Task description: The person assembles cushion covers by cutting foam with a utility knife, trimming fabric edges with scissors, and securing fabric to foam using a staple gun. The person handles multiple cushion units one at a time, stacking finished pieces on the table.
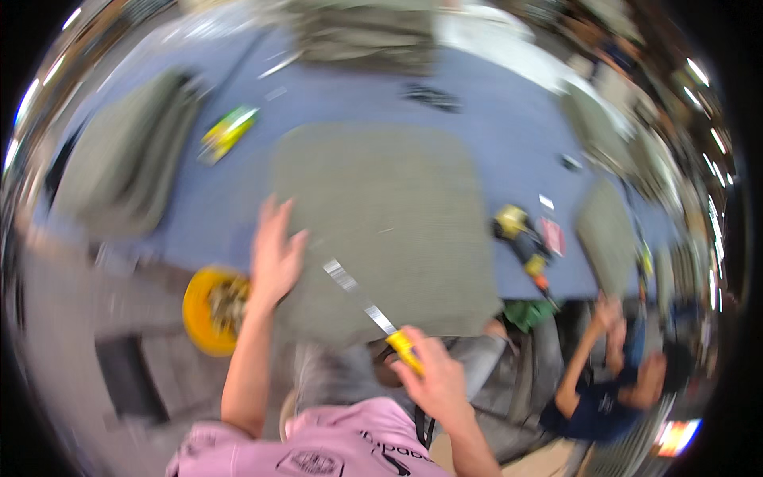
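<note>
A flat grey-green fabric piece with rounded corners (389, 215) lies before me, its near edge overhanging the blue table by my lap. At its left edge is my left hand (276, 258), open with fingers apart and nothing in it; whether it touches the cloth is unclear. My right hand (433, 374), near the front edge, is closed round the yellow handle of a knife with a long, narrow metal blade (358, 296). The blade slants up and left over the fabric. Motion blur hides its finer detail.
The blue table (334, 95) bears fabric stacks at left (131, 151) and back (366, 36). A yellow-black power drill (523, 241) and a yellow-green packet (228, 133) flank the fabric. A yellow bucket (199, 314) stands below left. Another person (608, 397) works at right.
</note>
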A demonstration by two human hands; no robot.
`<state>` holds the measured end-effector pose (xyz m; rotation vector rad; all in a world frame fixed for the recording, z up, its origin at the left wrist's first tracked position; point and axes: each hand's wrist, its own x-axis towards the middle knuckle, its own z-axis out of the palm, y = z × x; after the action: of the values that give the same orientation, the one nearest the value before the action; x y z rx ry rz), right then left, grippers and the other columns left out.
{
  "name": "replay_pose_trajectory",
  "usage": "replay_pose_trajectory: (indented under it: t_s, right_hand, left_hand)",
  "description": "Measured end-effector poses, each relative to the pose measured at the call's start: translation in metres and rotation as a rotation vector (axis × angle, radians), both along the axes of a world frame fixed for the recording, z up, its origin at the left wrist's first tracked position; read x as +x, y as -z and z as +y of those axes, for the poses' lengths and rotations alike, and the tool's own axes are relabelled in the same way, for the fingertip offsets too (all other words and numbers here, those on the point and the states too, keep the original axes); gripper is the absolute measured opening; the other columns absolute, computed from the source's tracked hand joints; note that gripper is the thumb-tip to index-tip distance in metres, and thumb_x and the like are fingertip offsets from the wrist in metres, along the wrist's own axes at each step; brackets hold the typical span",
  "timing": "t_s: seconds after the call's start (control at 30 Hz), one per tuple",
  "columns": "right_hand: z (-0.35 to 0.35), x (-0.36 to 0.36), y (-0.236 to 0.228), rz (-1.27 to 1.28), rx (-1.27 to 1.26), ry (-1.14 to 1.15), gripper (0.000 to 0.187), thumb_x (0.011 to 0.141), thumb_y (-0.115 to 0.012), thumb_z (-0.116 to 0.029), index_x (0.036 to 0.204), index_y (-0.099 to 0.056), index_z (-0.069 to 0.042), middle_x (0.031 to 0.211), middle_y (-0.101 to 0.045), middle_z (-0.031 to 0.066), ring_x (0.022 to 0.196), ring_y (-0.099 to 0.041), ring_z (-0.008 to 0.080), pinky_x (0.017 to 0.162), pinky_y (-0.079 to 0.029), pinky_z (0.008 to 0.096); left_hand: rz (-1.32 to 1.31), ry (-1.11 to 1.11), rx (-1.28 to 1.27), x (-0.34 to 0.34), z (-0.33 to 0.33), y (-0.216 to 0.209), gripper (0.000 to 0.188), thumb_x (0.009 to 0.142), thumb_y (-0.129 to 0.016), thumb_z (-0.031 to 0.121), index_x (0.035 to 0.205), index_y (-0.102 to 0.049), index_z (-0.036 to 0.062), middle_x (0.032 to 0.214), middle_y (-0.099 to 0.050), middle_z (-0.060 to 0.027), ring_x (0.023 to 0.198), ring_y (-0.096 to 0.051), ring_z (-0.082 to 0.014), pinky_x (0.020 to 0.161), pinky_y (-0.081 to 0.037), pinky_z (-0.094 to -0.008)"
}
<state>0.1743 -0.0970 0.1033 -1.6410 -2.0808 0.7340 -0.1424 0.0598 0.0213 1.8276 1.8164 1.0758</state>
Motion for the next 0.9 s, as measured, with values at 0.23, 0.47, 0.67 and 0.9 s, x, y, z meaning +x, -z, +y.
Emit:
replay_pose_trajectory:
  t_s: [0.23, 0.47, 0.67, 0.9]
  right_hand:
    - [0.034, -0.007, -0.001, -0.077, 0.187, -0.108, 0.056, 0.094, -0.084, -0.018, 0.148, -0.070, -0.017, 0.097, -0.069, 0.0088, 0.074, -0.071, 0.0307, 0.062, -0.057, 0.0421]
    - [0.054, -0.002, -0.009, -0.166, 0.165, -0.126, 0.056, 0.095, -0.084, -0.018, 0.149, -0.069, -0.018, 0.090, -0.064, 0.0076, 0.068, -0.068, 0.0289, 0.059, -0.055, 0.0423]
    - [0.070, -0.005, -0.015, -0.200, 0.203, -0.192, 0.057, 0.095, -0.084, -0.019, 0.150, -0.069, -0.019, 0.089, -0.063, 0.0067, 0.067, -0.068, 0.0278, 0.059, -0.056, 0.0423]
    - [0.064, -0.012, -0.014, -0.302, 0.220, -0.197, 0.058, 0.096, -0.083, -0.021, 0.152, -0.067, -0.018, 0.090, -0.065, 0.0070, 0.064, -0.068, 0.0287, 0.056, -0.055, 0.0424]
  left_hand:
    - [-0.093, -0.162, -0.060, -0.015, -0.006, 0.003, 0.065, 0.105, -0.069, 0.027, 0.165, -0.048, 0.0118, 0.180, -0.025, -0.0256, 0.162, -0.033, -0.0461, 0.131, -0.029, -0.0537]
    - [-0.125, -0.163, -0.031, -0.011, 0.006, 0.004, 0.065, 0.104, -0.071, 0.025, 0.164, -0.050, 0.0118, 0.180, -0.026, -0.0248, 0.161, -0.034, -0.0463, 0.131, -0.030, -0.0536]
    - [-0.130, -0.171, -0.023, -0.015, 0.008, 0.004, 0.065, 0.104, -0.072, 0.025, 0.163, -0.051, 0.0116, 0.179, -0.028, -0.0258, 0.160, -0.035, -0.0469, 0.130, -0.031, -0.0538]
    - [-0.121, -0.175, -0.019, -0.015, 0.007, 0.001, 0.064, 0.103, -0.072, 0.024, 0.163, -0.051, 0.0117, 0.178, -0.028, -0.0270, 0.160, -0.035, -0.0468, 0.130, -0.031, -0.0543]
